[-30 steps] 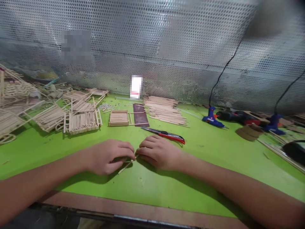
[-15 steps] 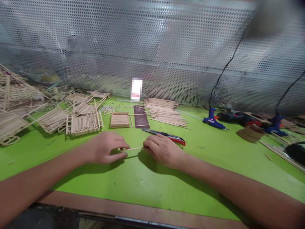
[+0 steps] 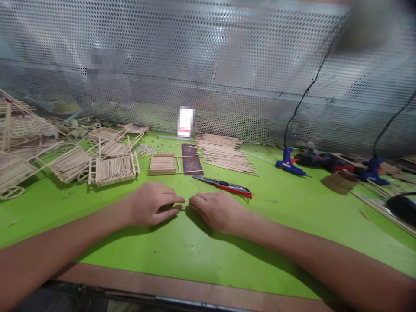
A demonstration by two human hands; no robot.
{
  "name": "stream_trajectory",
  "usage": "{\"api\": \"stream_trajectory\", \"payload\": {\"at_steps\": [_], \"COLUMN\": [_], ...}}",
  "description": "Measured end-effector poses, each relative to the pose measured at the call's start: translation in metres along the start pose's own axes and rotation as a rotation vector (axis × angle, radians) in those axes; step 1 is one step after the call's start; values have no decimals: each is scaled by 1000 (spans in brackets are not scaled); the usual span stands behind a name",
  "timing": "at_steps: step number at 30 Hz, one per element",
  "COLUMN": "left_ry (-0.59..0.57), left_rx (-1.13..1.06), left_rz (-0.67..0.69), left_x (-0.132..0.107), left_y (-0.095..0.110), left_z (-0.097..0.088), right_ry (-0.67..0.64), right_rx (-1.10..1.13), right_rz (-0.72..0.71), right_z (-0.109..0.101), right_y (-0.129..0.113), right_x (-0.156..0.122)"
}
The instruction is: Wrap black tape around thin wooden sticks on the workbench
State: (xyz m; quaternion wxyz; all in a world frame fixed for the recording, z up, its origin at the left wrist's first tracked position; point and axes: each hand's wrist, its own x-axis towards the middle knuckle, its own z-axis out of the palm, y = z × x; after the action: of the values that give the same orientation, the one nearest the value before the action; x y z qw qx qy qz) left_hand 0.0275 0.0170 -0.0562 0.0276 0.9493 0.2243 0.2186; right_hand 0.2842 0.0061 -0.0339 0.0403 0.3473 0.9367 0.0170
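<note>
Over the green tabletop, my left hand (image 3: 150, 204) has its thumb and forefinger closed around one end of a thin wooden stick (image 3: 184, 205). The other end runs into my right hand (image 3: 220, 211), whose fingers are curled and pressed together on it. Only a short pale piece of the stick shows in the gap; the rest is hidden by the fingers. A red and black utility knife (image 3: 224, 185) with its blade out lies just beyond my right hand.
Behind lie a small stick frame (image 3: 162, 164), a dark brown sandpaper-like strip (image 3: 191, 160) and a pile of sticks (image 3: 224, 151). Several stick assemblies (image 3: 113, 167) crowd the left. At right are a blue glue gun (image 3: 289, 162) and a tape roll (image 3: 339, 182). Perforated sheeting (image 3: 208, 65) stands behind.
My hands have come closer together, so less of the stick shows between them. My right hand has shifted slightly nearer to me, uncovering more of the knife.
</note>
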Motion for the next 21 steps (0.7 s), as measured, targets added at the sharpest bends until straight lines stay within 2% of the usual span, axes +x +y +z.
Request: {"api": "stream_trajectory", "payload": {"at_steps": [6, 11, 16, 21], "left_ry": [-143, -190, -169, -106], "left_rx": [-51, -100, -133, -89], "left_rz": [12, -32, -55, -67], "left_x": [-3, 1, 2, 2], "left_y": [2, 8, 9, 1], "left_z": [-7, -7, -5, 0], "right_ry": [-66, -99, -89, -70], "right_rx": [-75, -126, -175, -128], "right_rz": [-11, -76, -99, -69], "right_z": [-3, -6, -5, -4], "right_y": [3, 2, 2, 3], "right_x": [0, 1, 3, 3]}}
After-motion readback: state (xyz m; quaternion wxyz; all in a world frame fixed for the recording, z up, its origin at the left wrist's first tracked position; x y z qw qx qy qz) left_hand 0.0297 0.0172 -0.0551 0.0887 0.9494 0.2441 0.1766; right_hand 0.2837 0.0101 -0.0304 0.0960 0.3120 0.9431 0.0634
